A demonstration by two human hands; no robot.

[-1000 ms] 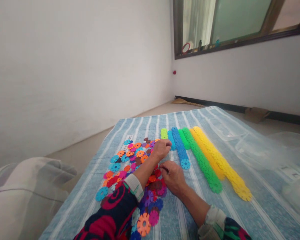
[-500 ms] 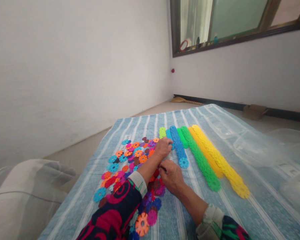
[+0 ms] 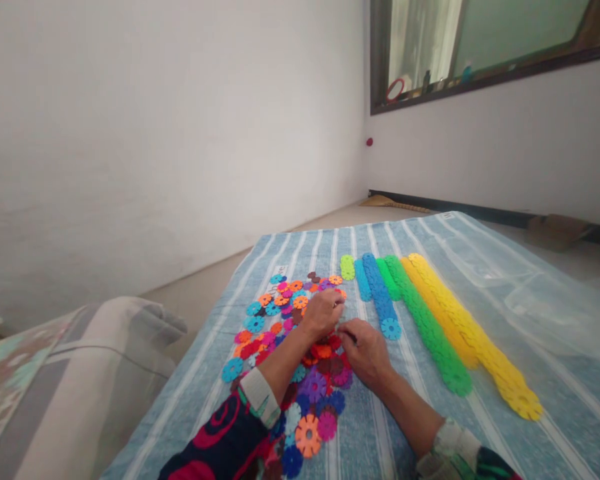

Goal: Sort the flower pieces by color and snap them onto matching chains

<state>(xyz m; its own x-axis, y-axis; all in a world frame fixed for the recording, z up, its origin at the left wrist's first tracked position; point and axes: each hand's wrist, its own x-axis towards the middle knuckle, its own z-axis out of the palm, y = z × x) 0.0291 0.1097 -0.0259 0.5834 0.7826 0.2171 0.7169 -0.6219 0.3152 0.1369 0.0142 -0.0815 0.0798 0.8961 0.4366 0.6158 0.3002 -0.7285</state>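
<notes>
A loose pile of flower-shaped plastic discs [image 3: 309, 435] in orange, red, purple, blue and brown spreads over a striped cloth. My left hand [image 3: 324, 313] is over the pile's right side, its fingers curled into a pinch. Just below and to the right, my right hand [image 3: 367, 352] is closed with thumb and forefinger together at the pile's edge. Whatever either hand holds is too hidden to make out. Overlapping discs lie in rows right of the hands: lime [image 3: 347, 267], light blue [image 3: 363, 280], blue [image 3: 379, 287], green [image 3: 430, 327] and yellow [image 3: 470, 332].
The blue striped cloth [image 3: 480, 433] covers the surface under everything. Clear plastic bags or containers [image 3: 545, 300] lie on its right side. Bundled fabric [image 3: 115, 360] is at the left, below the white wall [image 3: 180, 133]. A cardboard piece [image 3: 557, 230] rests on the floor behind.
The view has turned left, so things appear farther right. My left hand has drawn back from the light blue row, uncovering it. My right hand stays beside the pile, still pinched.
</notes>
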